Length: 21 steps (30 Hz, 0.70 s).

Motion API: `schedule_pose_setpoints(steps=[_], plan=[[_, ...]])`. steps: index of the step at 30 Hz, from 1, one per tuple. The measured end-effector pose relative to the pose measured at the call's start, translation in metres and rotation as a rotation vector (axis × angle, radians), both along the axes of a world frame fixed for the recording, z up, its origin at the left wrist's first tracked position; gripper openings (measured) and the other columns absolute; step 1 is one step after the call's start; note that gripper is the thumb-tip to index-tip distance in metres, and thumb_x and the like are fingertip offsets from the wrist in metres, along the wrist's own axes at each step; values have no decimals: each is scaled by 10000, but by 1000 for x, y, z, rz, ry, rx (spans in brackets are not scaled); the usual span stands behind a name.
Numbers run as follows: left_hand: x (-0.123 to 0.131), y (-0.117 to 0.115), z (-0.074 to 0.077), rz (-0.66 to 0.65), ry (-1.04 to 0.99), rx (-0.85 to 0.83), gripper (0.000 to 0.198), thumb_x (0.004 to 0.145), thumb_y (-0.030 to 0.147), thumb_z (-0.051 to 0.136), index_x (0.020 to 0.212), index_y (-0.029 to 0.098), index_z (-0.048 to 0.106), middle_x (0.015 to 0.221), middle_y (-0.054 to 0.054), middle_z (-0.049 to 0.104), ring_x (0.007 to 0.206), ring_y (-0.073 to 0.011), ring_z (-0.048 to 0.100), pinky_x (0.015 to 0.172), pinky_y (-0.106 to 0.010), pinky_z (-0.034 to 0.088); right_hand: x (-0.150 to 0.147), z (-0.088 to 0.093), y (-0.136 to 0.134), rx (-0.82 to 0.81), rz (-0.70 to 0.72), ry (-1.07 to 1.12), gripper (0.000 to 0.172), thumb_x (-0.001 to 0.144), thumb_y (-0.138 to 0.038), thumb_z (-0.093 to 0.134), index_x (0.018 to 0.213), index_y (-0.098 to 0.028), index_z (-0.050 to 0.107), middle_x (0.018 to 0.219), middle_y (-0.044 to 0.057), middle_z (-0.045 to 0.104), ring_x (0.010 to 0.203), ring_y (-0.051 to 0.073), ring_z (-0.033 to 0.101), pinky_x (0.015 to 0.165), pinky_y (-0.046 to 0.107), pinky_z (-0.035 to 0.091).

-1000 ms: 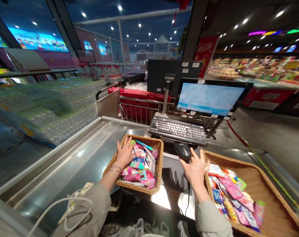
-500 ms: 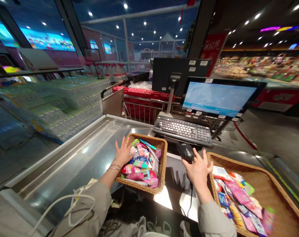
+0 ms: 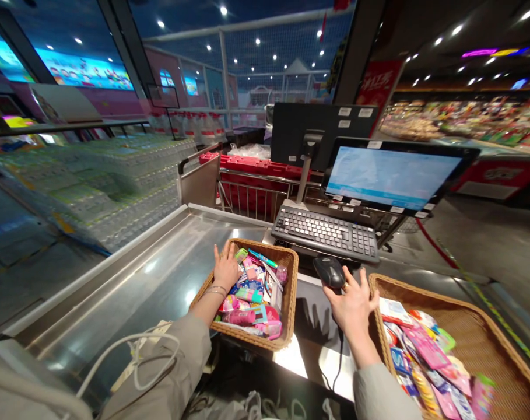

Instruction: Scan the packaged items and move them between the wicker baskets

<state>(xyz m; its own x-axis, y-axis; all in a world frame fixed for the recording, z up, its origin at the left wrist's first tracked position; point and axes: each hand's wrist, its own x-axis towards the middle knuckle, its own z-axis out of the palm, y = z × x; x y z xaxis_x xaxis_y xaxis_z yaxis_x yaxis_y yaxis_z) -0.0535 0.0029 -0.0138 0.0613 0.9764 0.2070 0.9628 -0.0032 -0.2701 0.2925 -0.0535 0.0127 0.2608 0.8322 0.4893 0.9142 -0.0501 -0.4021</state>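
Fingers [image 3: 364, 280] splayed, right hand [image 3: 352, 306] loose at mouse [image 3: 329, 270], left hand [image 3: 226, 272] over small basket [image 3: 292, 303], hold unclear, blue packet [image 3: 399, 360] lettered "S"

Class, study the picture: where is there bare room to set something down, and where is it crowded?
Bare steel shows on the counter, between its raised left rim and the smaller basket. The larger basket has bare weave right of its packets. Crowded: inside the smaller basket, and around the mouse, between keyboard and right hand.

Woven brown baskets [image 3: 291, 297]; black mouse [image 3: 329, 272]; grey sleeves [image 3: 381, 391].
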Motion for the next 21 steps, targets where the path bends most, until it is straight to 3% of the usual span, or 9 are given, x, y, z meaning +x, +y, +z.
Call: schedule_pose_setpoints(steps=[7, 13, 18, 21], plan=[[-1, 11, -15, 23, -15, -1, 434, 756, 364, 599, 1144, 205, 710, 1534, -137, 387, 1482, -362, 155, 1136, -639, -133, 11, -1, -3, -13, -34, -24, 410, 808, -508, 449, 862, -220, 737, 1266, 104, 641, 1359, 342, 318, 1068, 611, 135], [2, 12, -15, 5, -113, 2, 522, 755, 301, 558, 1254, 178, 645, 1515, -151, 419, 1485, -354, 146, 1139, -632, -133, 12, 1, -4, -24, -37, -32, 427, 813, -518, 445, 877, -214, 738, 1278, 111, 634, 1360, 349, 313, 1064, 619, 134], [16, 8, -7, 24, -175, 90, 556, 831, 460, 513, 1254, 119, 631, 1540, -190, 360, 1488, -369, 105, 1148, -647, -62, 11, -5, -3, -5, -23, -18, 416, 813, -502, 448, 886, -208, 734, 1285, 100, 633, 1370, 335, 305, 1071, 613, 131], [30, 9, -4, 103, -247, 107, 636, 851, 578, 469, 1214, 88, 651, 1526, -215, 372, 1477, -407, 106, 1138, -672, 6, 10, -8, -2, 20, -18, -7, 421, 809, -509, 454, 887, -206, 736, 1282, 93, 638, 1377, 328, 305, 1079, 608, 118]])
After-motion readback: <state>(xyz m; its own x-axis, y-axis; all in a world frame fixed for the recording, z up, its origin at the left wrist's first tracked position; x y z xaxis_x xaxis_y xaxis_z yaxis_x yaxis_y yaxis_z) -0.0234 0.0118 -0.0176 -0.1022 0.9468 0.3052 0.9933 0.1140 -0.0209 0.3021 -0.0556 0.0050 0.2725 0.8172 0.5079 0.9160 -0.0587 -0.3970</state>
